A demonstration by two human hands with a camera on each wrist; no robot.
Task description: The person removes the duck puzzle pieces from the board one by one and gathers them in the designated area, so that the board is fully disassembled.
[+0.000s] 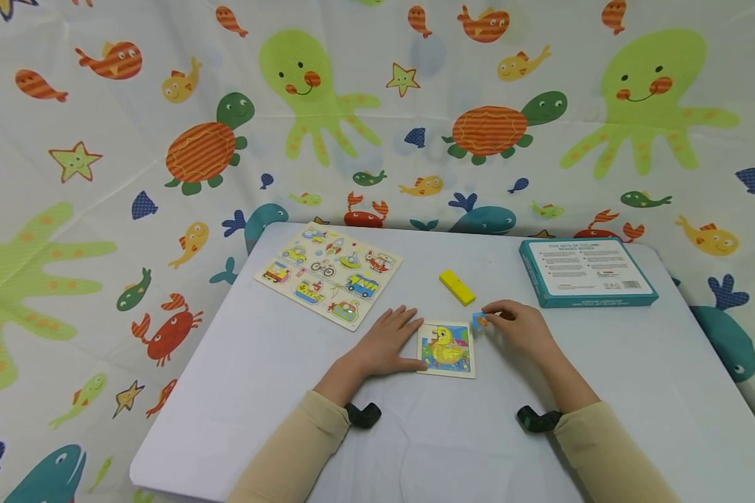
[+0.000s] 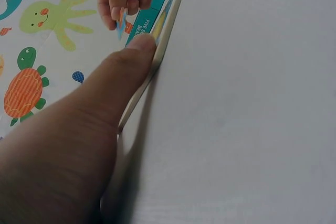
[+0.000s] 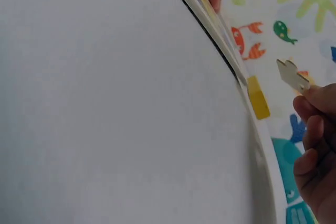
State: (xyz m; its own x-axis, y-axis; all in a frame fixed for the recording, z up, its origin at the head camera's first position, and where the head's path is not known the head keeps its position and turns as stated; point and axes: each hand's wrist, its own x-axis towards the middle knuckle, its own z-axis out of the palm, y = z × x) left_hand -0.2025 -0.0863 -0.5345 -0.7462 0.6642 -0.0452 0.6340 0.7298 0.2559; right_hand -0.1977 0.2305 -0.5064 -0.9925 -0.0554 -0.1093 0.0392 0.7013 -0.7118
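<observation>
A small square wooden duck jigsaw puzzle (image 1: 448,353) lies in front of me on the white table. My left hand (image 1: 385,344) rests at its left side with fingers spread, the thumb (image 2: 140,45) over the lower left edge of the frame. Just off the puzzle's upper right corner, my right hand (image 1: 521,330) pinches a small blue and orange puzzle piece (image 1: 479,321) between thumb and fingertips. In the right wrist view that piece (image 3: 292,74) is held up with its plain pale side showing and a rounded knob on its edge.
Behind the puzzle lies a yellow block (image 1: 457,287). A larger vehicle picture board (image 1: 328,274) sits at the back left, and a flat teal box (image 1: 588,272) at the back right. A sea-animal cloth (image 1: 365,91) hangs behind the table.
</observation>
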